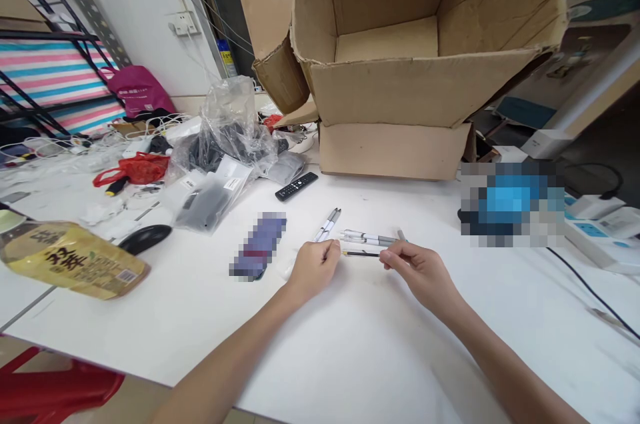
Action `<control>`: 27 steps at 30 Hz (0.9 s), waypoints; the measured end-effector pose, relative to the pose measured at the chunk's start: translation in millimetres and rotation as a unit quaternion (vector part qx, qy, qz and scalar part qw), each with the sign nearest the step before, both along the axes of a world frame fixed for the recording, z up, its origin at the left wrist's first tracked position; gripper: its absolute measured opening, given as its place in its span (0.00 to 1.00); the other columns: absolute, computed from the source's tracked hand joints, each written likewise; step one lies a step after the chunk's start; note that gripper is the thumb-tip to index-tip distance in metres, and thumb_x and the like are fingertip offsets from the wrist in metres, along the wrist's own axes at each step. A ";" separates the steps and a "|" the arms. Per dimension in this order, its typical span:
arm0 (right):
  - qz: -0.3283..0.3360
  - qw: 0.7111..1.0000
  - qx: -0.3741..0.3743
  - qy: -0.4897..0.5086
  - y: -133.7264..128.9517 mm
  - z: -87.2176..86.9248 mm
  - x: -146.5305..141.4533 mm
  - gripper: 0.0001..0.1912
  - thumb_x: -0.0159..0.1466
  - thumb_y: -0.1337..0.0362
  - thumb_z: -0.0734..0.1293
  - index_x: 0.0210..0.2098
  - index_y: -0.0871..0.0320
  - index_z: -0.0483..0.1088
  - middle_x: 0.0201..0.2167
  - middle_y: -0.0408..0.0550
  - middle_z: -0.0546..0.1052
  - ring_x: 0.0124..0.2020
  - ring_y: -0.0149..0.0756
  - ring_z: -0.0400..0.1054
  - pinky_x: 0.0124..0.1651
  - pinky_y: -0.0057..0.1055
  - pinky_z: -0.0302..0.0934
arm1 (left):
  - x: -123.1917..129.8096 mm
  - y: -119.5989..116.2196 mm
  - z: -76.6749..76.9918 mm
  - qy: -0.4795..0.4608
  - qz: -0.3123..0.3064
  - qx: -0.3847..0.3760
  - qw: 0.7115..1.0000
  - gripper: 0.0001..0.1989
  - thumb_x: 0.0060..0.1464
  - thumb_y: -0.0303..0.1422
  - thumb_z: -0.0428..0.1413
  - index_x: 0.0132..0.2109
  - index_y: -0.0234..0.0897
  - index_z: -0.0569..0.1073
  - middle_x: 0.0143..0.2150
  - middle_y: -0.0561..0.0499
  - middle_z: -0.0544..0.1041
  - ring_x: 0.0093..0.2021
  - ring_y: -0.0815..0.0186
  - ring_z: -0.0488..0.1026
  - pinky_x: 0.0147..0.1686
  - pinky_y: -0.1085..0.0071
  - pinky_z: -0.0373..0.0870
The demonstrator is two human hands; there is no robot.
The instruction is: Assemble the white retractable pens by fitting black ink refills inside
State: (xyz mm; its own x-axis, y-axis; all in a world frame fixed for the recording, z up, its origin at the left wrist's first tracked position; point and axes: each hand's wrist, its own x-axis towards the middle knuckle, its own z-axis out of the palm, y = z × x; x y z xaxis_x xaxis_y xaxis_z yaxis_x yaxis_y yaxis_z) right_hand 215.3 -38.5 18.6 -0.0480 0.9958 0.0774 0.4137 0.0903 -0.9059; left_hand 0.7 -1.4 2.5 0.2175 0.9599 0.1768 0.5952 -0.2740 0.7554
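Observation:
My right hand point(420, 272) is closed, thumb and fingertips pinching the end of a thin black pen refill point(363, 253). The refill lies level between my two hands, its yellowish end pointing at my left. My left hand point(314, 265) is closed, fingers curled with the thumb on top; whatever it holds is hidden. Just beyond my left hand, white pens with grey ends point(329, 224) lie slanted on the table. Further pens with clear and grey barrels point(370, 238) lie crosswise behind the refill. A small grey piece point(401, 235) is beside my right fingers.
A large open cardboard box point(393, 151) stands at the back of the white table point(320, 357). Left of my hands are a blurred phone-like item point(259, 245), a remote control point(297, 187), plastic bags point(215, 197) and a yellow pouch point(75, 257). Power strips point(605, 237) sit right.

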 end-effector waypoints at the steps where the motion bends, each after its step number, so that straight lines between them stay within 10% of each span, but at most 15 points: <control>1: 0.005 1.000 -0.012 -0.003 -0.6 -0.1 -0.2 0.21 0.64 0.46 0.62 0.25 0.55 0.71 0.26 0.46 0.75 0.32 0.38 0.68 0.35 0.32 0.61 | -0.1 0.0 -0.4 0.001 -0.002 0.001 1.000 0.21 0.61 0.41 0.41 0.21 0.39 0.50 0.17 0.58 0.49 0.20 0.72 0.50 0.24 0.71 0.47; 27: -0.014 0.999 0.035 0.011 0.9 -7.8 -4.0 0.12 0.63 0.51 0.66 0.32 0.53 0.73 0.32 0.43 0.74 0.35 0.35 0.66 0.38 0.30 0.60 | -0.5 2.0 -0.9 0.000 0.005 0.009 1.000 0.21 0.61 0.40 0.41 0.21 0.39 0.50 0.17 0.59 0.49 0.19 0.72 0.50 0.23 0.71 0.46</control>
State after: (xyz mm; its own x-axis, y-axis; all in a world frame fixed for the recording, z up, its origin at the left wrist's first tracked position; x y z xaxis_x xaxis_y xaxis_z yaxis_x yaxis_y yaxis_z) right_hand 211.3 -37.6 10.8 -0.0167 0.9890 0.1472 0.3966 0.1417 -0.9070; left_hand 0.2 0.6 1.7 0.2084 0.9584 0.1948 0.5983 -0.2825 0.7498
